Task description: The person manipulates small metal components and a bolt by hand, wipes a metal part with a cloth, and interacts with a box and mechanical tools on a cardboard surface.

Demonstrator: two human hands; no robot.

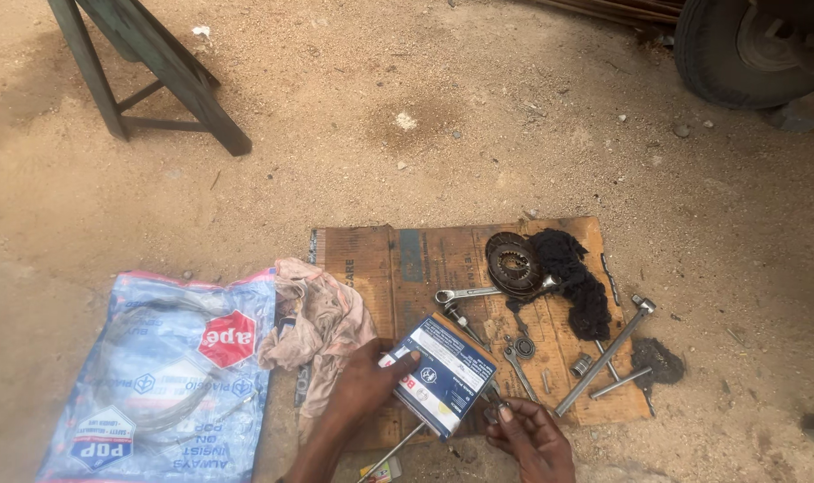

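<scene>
Ground: sandy dirt, flattened cardboard (371,259) under tools.
Left hand (364,385): grips small blue-white box (447,376); keep it level.
Right hand (532,434): pinches small metal part (491,413) firmly.

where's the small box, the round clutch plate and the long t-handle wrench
small box (447,371), head view, middle of its blue and white top face
round clutch plate (512,262), head view, its toothed inner ring
long T-handle wrench (604,356), head view, midway along its shaft
</scene>
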